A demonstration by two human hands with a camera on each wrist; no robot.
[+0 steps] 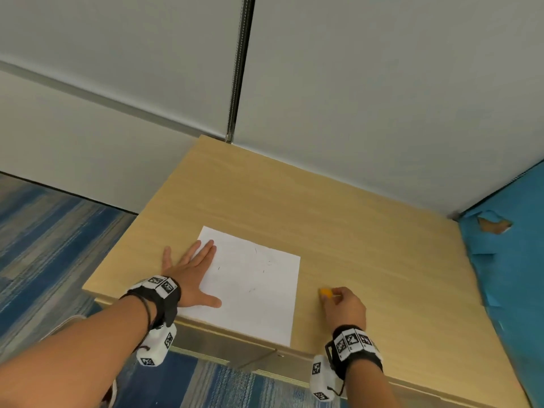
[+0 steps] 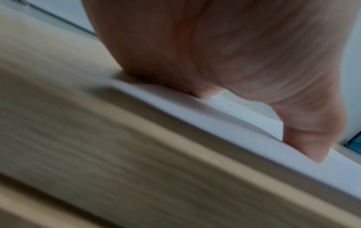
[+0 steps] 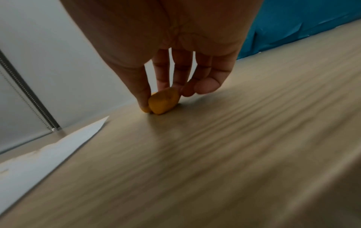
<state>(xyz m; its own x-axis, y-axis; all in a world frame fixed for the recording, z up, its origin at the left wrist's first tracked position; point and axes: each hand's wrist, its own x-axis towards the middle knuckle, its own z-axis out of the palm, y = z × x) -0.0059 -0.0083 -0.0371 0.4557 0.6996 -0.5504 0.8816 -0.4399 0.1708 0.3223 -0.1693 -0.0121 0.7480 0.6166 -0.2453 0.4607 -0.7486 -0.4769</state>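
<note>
A white sheet of paper [image 1: 253, 284] with a few faint pencil marks lies on the light wooden table [image 1: 353, 231], its near edge at the table's front. My left hand [image 1: 191, 272] lies flat on the sheet's left side, fingers straight and spread, pressing it down; the left wrist view shows the palm [image 2: 215, 54] on the paper [image 2: 244, 138]. To the right of the sheet my right hand [image 1: 341, 301] pinches a small orange eraser [image 1: 326, 292] between thumb and fingers. The eraser [image 3: 164, 102] touches the bare tabletop [image 3: 234, 146], off the paper [image 3: 48, 154].
A grey wall with a vertical metal track [image 1: 240, 69] runs behind the table. A blue covered panel [image 1: 512, 260] with a torn patch borders the table's right side. Blue striped carpet [image 1: 44, 245] lies to the left and below the front edge.
</note>
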